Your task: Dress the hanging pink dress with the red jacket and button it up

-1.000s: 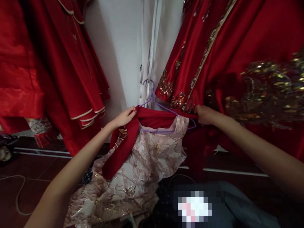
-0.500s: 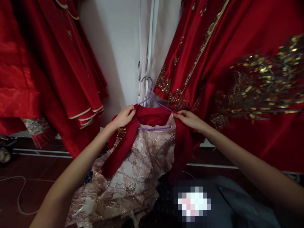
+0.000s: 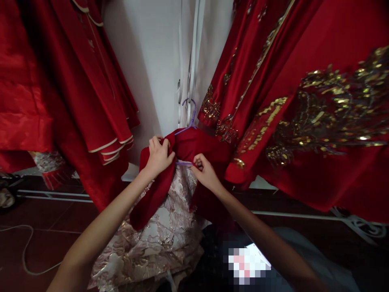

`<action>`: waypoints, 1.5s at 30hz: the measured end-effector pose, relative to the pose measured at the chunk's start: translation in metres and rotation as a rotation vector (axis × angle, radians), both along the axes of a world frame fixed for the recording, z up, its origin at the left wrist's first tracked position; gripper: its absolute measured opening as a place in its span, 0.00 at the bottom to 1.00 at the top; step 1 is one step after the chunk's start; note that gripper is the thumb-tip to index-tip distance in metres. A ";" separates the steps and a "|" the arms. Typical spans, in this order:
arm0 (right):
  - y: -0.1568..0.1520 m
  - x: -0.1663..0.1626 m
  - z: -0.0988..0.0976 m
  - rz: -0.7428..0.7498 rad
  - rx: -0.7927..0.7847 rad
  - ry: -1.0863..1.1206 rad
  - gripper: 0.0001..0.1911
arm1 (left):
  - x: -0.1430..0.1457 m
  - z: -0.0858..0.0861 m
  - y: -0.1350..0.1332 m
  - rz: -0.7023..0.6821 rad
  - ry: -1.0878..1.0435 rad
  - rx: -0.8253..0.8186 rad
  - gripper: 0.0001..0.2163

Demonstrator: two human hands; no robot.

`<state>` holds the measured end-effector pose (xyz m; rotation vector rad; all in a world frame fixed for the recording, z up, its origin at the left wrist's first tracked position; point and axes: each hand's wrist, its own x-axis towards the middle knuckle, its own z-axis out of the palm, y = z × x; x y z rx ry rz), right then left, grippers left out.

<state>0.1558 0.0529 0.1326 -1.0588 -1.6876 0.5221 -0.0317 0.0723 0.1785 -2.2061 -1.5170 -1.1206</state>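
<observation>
I have my two hands a little apart at the neck of a red jacket, which lies over a pale dress with gold floral pattern on a purple hanger. My left hand is clamped on the jacket near the left end of the hanger, and my right hand pinches its front edge near the lower bar. I judge that the step in hand is to arrange the jacket around the dress; the next move calls for bringing the front edges level without pulling the hanger off. Its hook is at the white uprights, but I cannot tell how firmly it sits. At left hang red garments with cream piping; at right, a red garment with gold sequins comes close beside the jacket, so its cloth could get in my way. A bright blurred patch is below my right arm, and a white cable lies on the floor.
</observation>
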 end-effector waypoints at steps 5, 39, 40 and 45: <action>-0.003 0.023 -0.018 -0.021 -0.108 0.089 0.05 | 0.002 -0.022 -0.031 0.001 -0.139 -0.136 0.10; -0.018 -0.004 -0.007 0.122 0.034 0.249 0.10 | 0.029 -0.042 -0.052 -0.350 -0.406 -0.286 0.07; -0.020 -0.004 -0.005 0.104 0.054 0.238 0.10 | 0.028 -0.038 -0.053 -0.359 -0.361 -0.273 0.07; -0.024 -0.002 -0.001 0.099 0.086 0.228 0.10 | 0.026 -0.025 -0.052 -0.388 -0.224 -0.245 0.06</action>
